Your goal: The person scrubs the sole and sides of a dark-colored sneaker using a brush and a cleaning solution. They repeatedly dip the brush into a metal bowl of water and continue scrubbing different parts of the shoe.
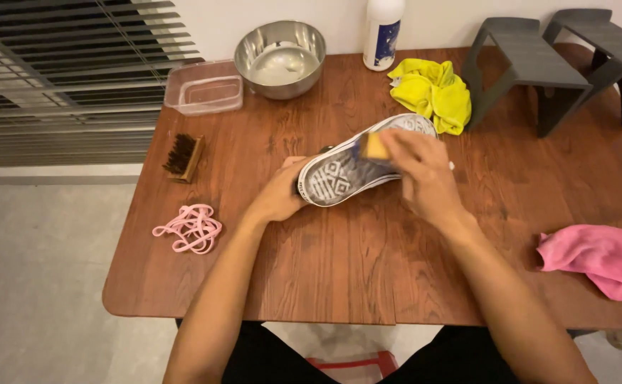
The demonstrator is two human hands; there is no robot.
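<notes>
A sneaker (339,174) lies sole-up at the middle of the wooden table (339,270), its grey patterned sole facing me. My left hand (280,193) grips its heel end from the left. My right hand (421,171) presses a small yellow sponge or brush (376,146) against the sole near the toe; the hand looks blurred.
A metal bowl (280,57), a clear plastic container (204,87) and a white bottle (383,32) stand at the back. A wooden brush (183,156) and pink laces (190,229) lie left. A yellow cloth (432,92), two grey stands (531,67) and a pink cloth (603,259) are at the right.
</notes>
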